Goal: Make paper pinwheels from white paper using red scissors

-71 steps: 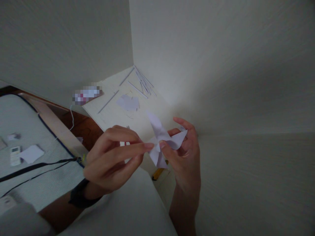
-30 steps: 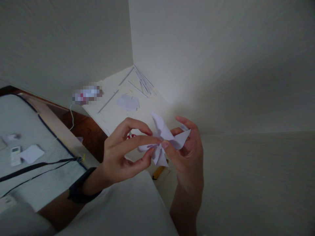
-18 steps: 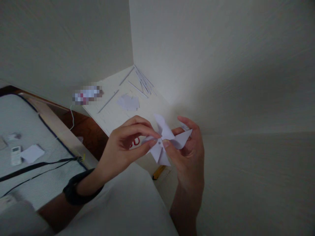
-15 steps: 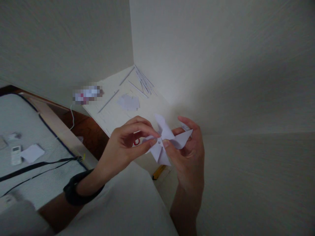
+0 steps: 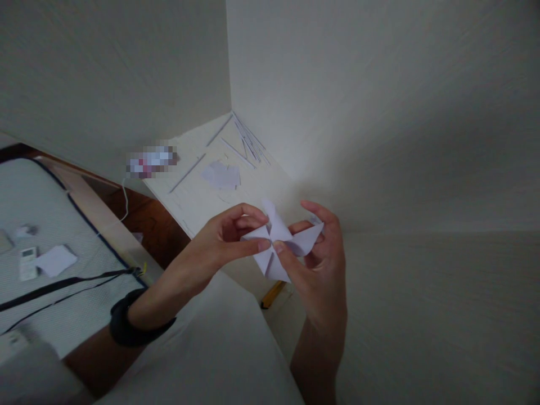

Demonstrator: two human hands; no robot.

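A white paper pinwheel [image 5: 279,229] with folded blades is held up above the near part of the table. My left hand [image 5: 228,236] pinches it from the left, the thumb lying on its front close to the centre and the fingers partly behind. From the right, my right hand [image 5: 318,259] grips it with the thumb pressed near the centre. The right index finger is raised away from the paper, and the other right fingers are partly hidden behind a blade. Both thumb tips nearly meet and cover the middle of the pinwheel.
On the white table [image 5: 189,202] lie several thin white sticks [image 5: 248,140] and some paper pieces [image 5: 221,174]. A yellow-and-black tool [image 5: 272,295] rests near my lap. To the left, a bed [image 5: 84,304] carries a remote control [image 5: 28,263] and a paper sheet [image 5: 57,260]. Walls enclose the table corner.
My left index finger has lifted from the front of the pinwheel to its edge, and the left thumb has slid onto the centre. The pinwheel has shifted slightly left.
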